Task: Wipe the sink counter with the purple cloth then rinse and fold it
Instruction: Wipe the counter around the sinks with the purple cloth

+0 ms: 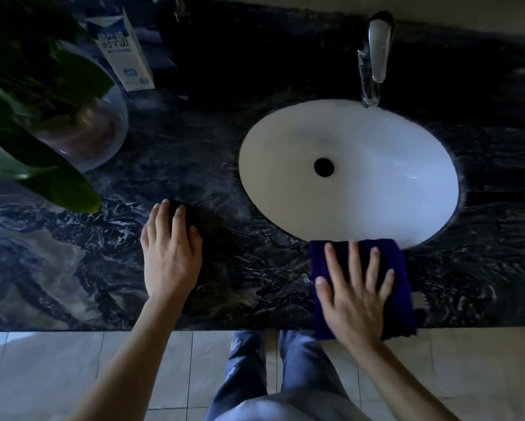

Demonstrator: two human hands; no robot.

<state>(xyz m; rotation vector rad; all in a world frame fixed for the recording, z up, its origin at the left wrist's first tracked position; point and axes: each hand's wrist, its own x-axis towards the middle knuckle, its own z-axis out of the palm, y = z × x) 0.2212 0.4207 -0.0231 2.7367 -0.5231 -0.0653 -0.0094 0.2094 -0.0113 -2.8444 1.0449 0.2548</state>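
Fingers (353, 262) of right hand (357, 294) spread flat, pressing purple cloth (402, 284) on counter (255, 284) front edge, just below sink (376, 141).
Left hand (170, 253) rests flat on counter, fingers straight, holding nothing. Cloth looks soft, light and limp: slide under palm pressure; to lift for rinsing, pinch a far corner or bunch the middle.

The counter (194, 165) looks like polished dark marble with white veining, glossy near its left edge. The sink basin (376, 183) set into it is smooth, glossy white ceramic. At the back edge the faucet (376, 50) is shiny chromed metal. The purple cloth (404, 287) at the front edge is matt, soft fabric. The carton (124, 53) looks like printed cardboard, the bowl-shaped vase (115, 123) like clear glass.
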